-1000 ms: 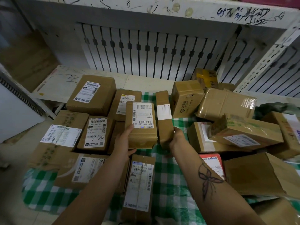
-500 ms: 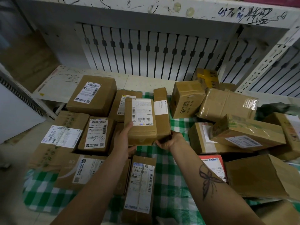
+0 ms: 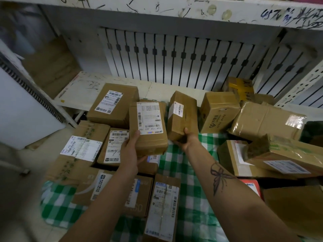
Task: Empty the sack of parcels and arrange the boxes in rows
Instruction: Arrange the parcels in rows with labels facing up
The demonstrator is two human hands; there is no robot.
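Observation:
Many brown cardboard parcels lie on a green-and-white checked sack (image 3: 176, 173) spread on the floor. My left hand (image 3: 131, 149) grips a flat labelled box (image 3: 148, 128) from its lower left, lifted above the others. My right hand (image 3: 187, 139) holds a narrow box (image 3: 182, 116) by its near end, tilted up and apart from the flat one. Labelled boxes lie side by side at the left (image 3: 113, 105) (image 3: 83, 145). A long box (image 3: 163, 206) lies near me. A loose heap of boxes (image 3: 265, 119) sits at the right.
A white slatted metal rack panel (image 3: 174, 56) stands behind the parcels, with a scribbled shelf edge (image 3: 192, 9) above. A white board (image 3: 22, 110) leans at the left. A perforated rack post (image 3: 300, 84) rises at the right. A low white shelf board (image 3: 82, 88) lies behind the left boxes.
Both hands have lifted their boxes off the pile. The narrow box in my right hand has swung away from the flat one and tilted up.

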